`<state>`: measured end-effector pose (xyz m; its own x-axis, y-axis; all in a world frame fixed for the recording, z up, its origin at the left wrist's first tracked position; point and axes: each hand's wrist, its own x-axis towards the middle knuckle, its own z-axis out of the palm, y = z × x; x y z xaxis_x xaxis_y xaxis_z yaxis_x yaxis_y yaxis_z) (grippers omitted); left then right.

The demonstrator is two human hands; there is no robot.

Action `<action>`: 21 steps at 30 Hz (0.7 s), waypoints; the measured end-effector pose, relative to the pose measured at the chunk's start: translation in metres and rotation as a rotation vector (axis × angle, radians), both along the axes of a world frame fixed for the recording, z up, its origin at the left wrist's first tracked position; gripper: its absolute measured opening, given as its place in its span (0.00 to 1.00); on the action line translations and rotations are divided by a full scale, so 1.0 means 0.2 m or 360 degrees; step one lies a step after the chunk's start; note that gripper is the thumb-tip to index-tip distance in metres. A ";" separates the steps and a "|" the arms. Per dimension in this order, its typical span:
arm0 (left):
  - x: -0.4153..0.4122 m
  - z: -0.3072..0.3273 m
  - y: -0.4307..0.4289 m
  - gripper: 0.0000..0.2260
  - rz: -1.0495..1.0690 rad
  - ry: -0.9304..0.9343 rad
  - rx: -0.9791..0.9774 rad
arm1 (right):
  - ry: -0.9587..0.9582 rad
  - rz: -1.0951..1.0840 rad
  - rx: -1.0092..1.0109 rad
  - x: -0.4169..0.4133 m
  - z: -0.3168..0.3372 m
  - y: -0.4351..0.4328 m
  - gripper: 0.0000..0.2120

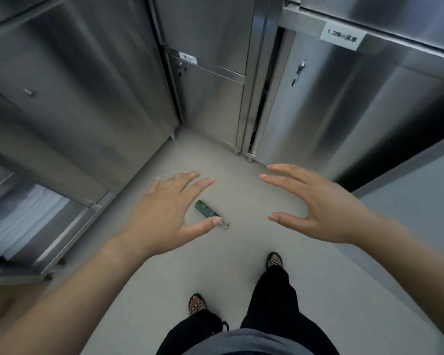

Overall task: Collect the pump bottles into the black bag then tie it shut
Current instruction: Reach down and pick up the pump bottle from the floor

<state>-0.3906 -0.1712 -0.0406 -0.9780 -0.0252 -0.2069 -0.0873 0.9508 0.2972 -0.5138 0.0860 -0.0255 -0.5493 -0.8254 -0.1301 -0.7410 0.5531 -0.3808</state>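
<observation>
A small dark green pump bottle (207, 211) lies on its side on the grey floor, its silver pump head pointing toward me and to the right. My left hand (164, 213) hovers high above it with fingers spread, its thumb tip overlapping the pump head in the view. My right hand (315, 206) is held out to the right of the bottle, also spread and holding nothing. No black bag is in view.
Stainless steel cabinets (87, 85) close in the floor on the left, back and right (356, 103). An open lower shelf at the left holds folded white cloth (23, 221). My sandalled feet (274, 261) stand on the floor below the bottle.
</observation>
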 end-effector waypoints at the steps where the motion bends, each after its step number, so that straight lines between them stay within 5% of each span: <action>1: -0.04 -0.01 0.00 0.37 0.0060 -0.0009 -0.0001 | -0.0016 0.0039 -0.0007 -0.08 -0.02 -0.02 0.34; 10: -0.32 0.00 0.08 0.36 0.0716 -0.0035 -0.0103 | -0.0165 0.0542 -0.0059 -0.79 -0.11 -0.28 0.33; 21: -0.30 -0.15 -0.14 0.37 0.1163 -0.0151 -0.0063 | -0.0230 0.0901 0.0009 -1.00 -0.30 -0.81 0.35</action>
<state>-0.4510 -0.1984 -0.0704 -0.6870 -0.6726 -0.2751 -0.7261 0.6502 0.2236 -0.7138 -0.0753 -0.0848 0.0006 -0.9843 -0.1763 -0.8627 0.0886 -0.4979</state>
